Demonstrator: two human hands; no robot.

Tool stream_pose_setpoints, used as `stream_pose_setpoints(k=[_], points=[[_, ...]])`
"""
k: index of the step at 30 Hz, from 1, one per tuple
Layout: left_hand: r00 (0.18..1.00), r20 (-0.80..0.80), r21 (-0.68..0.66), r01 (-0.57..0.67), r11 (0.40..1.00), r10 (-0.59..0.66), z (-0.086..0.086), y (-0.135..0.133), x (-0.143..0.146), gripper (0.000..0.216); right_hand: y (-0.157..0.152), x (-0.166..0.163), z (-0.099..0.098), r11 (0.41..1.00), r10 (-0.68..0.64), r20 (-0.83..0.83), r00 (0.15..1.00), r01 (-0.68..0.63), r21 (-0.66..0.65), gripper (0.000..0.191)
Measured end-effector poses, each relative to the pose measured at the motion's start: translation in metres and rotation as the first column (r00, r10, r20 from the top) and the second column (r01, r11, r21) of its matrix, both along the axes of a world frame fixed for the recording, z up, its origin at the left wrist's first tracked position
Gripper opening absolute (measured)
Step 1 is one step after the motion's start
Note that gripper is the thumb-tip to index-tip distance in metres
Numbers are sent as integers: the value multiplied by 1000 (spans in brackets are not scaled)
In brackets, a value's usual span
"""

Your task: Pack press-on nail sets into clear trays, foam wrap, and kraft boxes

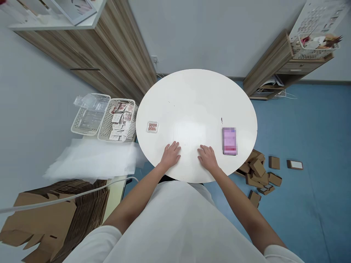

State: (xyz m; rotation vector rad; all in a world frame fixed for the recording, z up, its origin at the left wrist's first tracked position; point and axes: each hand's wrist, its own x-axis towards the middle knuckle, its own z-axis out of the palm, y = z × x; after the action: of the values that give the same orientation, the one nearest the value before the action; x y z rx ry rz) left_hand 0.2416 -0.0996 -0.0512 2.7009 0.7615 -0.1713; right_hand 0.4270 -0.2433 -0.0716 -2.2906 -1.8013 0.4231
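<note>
My left hand [170, 155] lies flat near the front edge of a white oval table [196, 95], fingers spread and holding nothing. To its right, my right hand [207, 157] rests palm down on the same tabletop, its fingers also apart. Left of my left hand is a small clear case [152, 127] with rows of reddish-brown oval pieces, perhaps press-on nails. On the other side, beyond my right hand, lies a pink-purple rectangular item [229, 141] whose face is blurred. Neither hand touches these items.
At the left stand a white basket of printed cards [120, 124] and a basket of clear plastic trays [89, 118]. Below them are white translucent sheets [93, 159] and stacked flat cardboard [46, 215]. Small brown boxes [257, 168] lie on the floor at the right.
</note>
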Motion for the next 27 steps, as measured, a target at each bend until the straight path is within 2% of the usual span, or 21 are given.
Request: stream_pose_setpoints(k=[3, 7, 16, 19, 21, 23, 25, 27], points=[[999, -50, -6, -9, 1000, 9, -4, 11, 2, 46, 9, 4, -4, 999, -32, -1, 999, 32, -10, 35], [997, -78, -32, 11, 999, -14, -10, 20, -7, 47, 9, -7, -9, 997, -77, 0, 997, 77, -22, 37], [999, -24, -35, 28, 999, -28, -17, 17, -16, 51, 5, -25, -9, 984, -176, 26, 984, 177, -24, 39], [998, 8, -41, 57, 998, -56, -15, 18, -19, 51, 5, -28, -3, 969, -236, -21, 972, 237, 66, 37], [996, 67, -44, 64, 997, -61, -11, 26, -26, 50, 14, -33, 4, 934, -300, -102, 948, 314, 169, 35], [989, 146, -51, -13, 999, 21, -8, 42, -36, 51, 35, -41, 13, 881, -356, -228, 907, 407, 244, 33], [949, 224, -87, -206, 975, 221, -6, 69, -47, 52, 69, -53, 22, 852, -359, -391, 847, 469, 234, 33], [833, 286, -186, -436, 880, 473, -9, 101, -59, 54, 110, -68, 27, 865, -346, -551, 760, 486, 127, 35]])
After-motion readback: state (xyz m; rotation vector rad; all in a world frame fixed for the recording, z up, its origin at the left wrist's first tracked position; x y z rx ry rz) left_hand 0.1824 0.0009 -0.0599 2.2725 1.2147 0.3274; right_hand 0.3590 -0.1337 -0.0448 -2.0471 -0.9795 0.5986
